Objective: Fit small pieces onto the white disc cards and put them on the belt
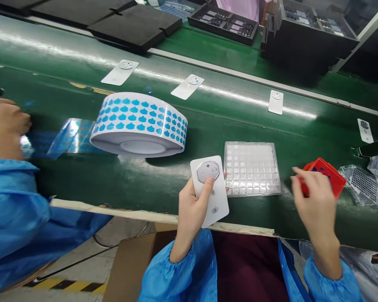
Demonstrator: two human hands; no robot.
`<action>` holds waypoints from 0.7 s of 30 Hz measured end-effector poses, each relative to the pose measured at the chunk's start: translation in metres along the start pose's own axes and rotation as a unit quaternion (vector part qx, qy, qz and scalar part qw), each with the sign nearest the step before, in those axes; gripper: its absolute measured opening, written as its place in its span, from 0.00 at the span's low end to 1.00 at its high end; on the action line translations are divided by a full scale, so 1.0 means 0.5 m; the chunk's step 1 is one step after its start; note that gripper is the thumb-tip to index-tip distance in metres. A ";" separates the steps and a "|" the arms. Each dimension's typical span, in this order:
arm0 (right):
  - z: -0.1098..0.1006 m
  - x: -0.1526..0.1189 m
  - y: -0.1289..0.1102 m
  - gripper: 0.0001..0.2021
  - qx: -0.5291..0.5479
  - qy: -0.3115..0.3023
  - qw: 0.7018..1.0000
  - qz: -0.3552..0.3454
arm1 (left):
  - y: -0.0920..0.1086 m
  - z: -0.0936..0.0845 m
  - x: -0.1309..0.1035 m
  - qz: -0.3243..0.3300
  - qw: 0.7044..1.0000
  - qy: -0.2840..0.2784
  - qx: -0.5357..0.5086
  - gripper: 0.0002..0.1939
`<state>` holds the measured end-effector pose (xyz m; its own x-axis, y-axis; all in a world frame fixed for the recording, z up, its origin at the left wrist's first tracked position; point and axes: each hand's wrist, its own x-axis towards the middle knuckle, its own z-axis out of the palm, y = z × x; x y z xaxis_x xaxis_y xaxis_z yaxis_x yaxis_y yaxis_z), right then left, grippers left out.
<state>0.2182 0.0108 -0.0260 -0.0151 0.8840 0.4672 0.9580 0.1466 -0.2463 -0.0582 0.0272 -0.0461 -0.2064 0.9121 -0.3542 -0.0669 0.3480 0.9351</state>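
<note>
My left hand (192, 205) grips a white phone back cover (219, 199) with a large rounded camera area at its upper end. The thumb lies just below that area, and the fingers wrap behind the panel. To the right of the cover lies a clear plastic case (252, 167) divided into rows of small square cells. My right hand (316, 205) hovers in front of a red plastic container (337, 182), partly hiding it. Its thumb and index tips come together in a pinch; anything between them is too small to make out.
A big roll of blue stickers (138, 115) stands to the left. Beyond it, several white covers (188, 87) lie spaced along the green belt. Another person's hand (6, 126) is at far left. Black trays (223, 23) stand at the back, and clear packaging (363, 184) lies at right.
</note>
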 end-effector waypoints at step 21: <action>0.115 0.059 -0.132 0.05 0.375 -0.145 0.913 0.065 | -0.010 0.016 -0.020 -0.002 0.999 -0.054 -0.003 0.25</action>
<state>0.1381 0.0526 -0.0449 -0.0950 0.9800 0.1748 0.4927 0.1989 -0.8472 -0.0481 0.0180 -0.0473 -0.0992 0.9288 -0.3571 -0.0742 0.3510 0.9334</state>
